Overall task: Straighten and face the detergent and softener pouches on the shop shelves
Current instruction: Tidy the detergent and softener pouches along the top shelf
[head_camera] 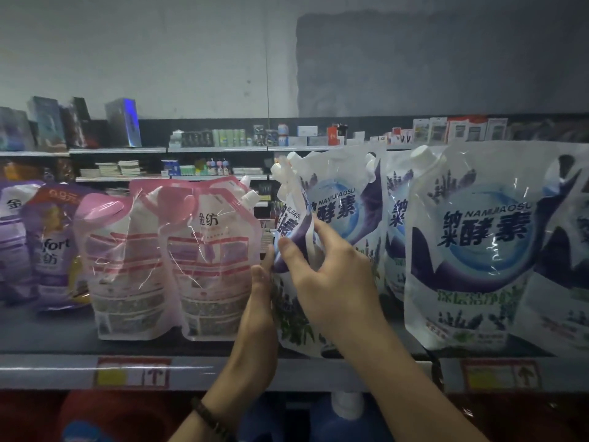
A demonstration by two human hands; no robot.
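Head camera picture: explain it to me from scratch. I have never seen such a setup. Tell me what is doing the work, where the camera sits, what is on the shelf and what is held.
There is no machine here: a person works with two bare hands. The single picture comes from a camera worn on the person's head, looking forward and down. On the grey metal shop shelf stand soft plastic pouches with spouts: purple pouches at far left, pink-and-white pouches next, and white-and-blue pouches with purple print at right. One twisted white-and-blue pouch stands sideways, its front not facing out. The right hand grips its creased edge between thumb and fingers. The left hand lies flat against its left side.
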